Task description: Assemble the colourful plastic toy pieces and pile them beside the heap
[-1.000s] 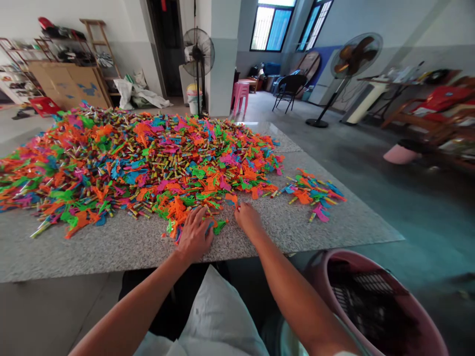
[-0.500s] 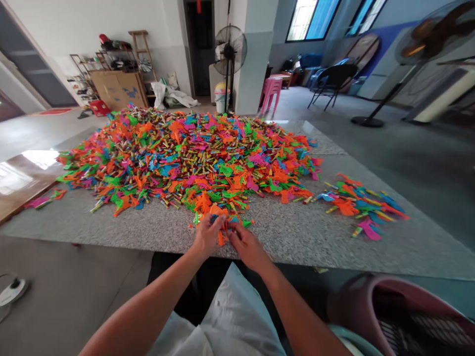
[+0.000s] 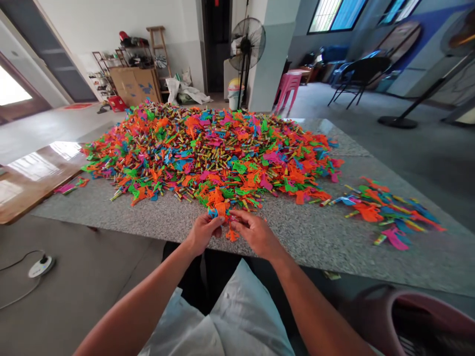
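Note:
A wide heap of small plastic pieces (image 3: 200,148) in orange, green, blue and pink, mixed with thin yellow-and-red printed tubes, covers the grey speckled tabletop (image 3: 174,217). At the heap's front edge my left hand (image 3: 204,231) is closed, thumb on top, on orange and blue plastic pieces (image 3: 220,209). My right hand (image 3: 254,232) faces it, its thumb and fingertips pinched together beside those pieces. What lies in that pinch is too small to make out. Just below my fingertips an orange piece (image 3: 232,235) shows near the table's front edge.
A smaller pile of the same pieces and tubes (image 3: 389,212) lies to the right. A pinkish basket (image 3: 397,306) stands on the floor at lower right. To the left is a brown wooden board (image 3: 37,183). Beyond the table are a standing fan (image 3: 245,47) and pink stools (image 3: 288,86).
The whole view has shifted, so the scene sits further right. My hands stay close together at the heap's front, and the orange and blue pieces in my left hand show more plainly.

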A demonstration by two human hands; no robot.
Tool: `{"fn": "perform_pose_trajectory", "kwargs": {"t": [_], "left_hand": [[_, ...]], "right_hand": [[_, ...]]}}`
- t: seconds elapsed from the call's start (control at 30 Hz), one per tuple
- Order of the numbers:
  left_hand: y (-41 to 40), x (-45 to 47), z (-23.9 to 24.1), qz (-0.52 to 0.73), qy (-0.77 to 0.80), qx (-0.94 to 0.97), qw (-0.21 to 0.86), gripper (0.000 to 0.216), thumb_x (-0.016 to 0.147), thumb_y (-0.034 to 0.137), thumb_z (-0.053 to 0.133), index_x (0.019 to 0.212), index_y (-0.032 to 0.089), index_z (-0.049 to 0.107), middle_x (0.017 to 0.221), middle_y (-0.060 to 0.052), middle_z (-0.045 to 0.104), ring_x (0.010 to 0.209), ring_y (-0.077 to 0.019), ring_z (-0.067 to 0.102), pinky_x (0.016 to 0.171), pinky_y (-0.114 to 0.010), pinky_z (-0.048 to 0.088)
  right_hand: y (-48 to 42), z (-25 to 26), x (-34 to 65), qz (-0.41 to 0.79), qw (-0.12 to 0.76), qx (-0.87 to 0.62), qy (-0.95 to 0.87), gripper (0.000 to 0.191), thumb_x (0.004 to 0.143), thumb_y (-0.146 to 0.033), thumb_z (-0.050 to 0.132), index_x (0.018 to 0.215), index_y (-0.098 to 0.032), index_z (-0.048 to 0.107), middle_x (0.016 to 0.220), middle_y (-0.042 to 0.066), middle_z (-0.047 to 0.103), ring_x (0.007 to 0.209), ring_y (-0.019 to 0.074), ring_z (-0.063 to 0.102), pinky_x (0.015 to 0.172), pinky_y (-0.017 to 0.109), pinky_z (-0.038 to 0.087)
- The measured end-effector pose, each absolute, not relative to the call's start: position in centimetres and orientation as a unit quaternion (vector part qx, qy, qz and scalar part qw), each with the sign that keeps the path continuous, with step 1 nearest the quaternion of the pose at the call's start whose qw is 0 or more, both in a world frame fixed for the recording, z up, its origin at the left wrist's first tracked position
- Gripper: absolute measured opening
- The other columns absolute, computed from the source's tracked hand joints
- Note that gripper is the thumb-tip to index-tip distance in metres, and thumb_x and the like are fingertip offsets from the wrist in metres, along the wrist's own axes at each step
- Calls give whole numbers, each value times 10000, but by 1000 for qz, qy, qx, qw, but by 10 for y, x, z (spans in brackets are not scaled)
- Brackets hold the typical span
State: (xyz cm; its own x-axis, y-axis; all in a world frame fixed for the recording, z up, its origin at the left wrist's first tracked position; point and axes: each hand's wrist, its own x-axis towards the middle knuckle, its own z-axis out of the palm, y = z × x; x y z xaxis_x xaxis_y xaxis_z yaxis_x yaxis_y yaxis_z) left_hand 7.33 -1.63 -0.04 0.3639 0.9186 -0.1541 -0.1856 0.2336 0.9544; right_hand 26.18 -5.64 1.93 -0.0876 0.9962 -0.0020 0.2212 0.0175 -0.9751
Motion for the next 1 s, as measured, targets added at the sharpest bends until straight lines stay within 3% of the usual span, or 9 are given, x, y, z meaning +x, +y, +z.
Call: {"fn": "perform_pose_trajectory", "kwargs": {"t": [0.17,0.4,0.53,0.6,0.77,1.0], "left_hand": [[-17,71,1,428,366,438,701,408,771,522,844,779,153,669,704,6,659,486,-44,418,526,-240,381],[-16,66,1,387,359,456,717,394,781,506,849,793,151,678,683,13,629,499,-43,427,517,-229,369],[-17,64,0,373,354,438,737,388,771,492,861,804,152,677,675,10,633,485,-43,419,506,-226,358],[-18,64,-1,366,350,434,745,397,761,494,869,803,148,678,684,4,640,491,-44,428,509,-224,361],[-19,66,-2,374,361,422,743,438,733,535,876,795,150,674,689,5,637,495,-43,428,511,-219,364],[-17,66,-5,368,364,448,729,394,773,510,850,794,154,682,682,12,615,516,-54,444,527,-230,366]], "right_hand": [[-54,11,259,520,437,-493,-544,290,893,-456,726,1051,-224,655,932,38,755,864,205,725,757,317,562],[-55,15,261,500,434,-504,-555,323,877,-494,752,1043,-219,719,917,30,723,801,181,678,709,297,541],[-57,17,262,542,432,-498,-522,339,866,-521,759,1031,-231,700,614,-54,550,514,120,482,488,247,409],[-58,18,262,557,433,-491,-512,349,867,-529,757,1033,-230,689,559,-82,473,464,102,398,451,238,365],[-58,16,263,534,436,-490,-534,353,867,-518,754,1025,-207,706,663,-39,565,559,120,513,515,247,446],[-56,10,263,521,432,-493,-546,321,877,-498,745,1028,-216,714,726,-14,623,638,146,583,542,248,451]]}}
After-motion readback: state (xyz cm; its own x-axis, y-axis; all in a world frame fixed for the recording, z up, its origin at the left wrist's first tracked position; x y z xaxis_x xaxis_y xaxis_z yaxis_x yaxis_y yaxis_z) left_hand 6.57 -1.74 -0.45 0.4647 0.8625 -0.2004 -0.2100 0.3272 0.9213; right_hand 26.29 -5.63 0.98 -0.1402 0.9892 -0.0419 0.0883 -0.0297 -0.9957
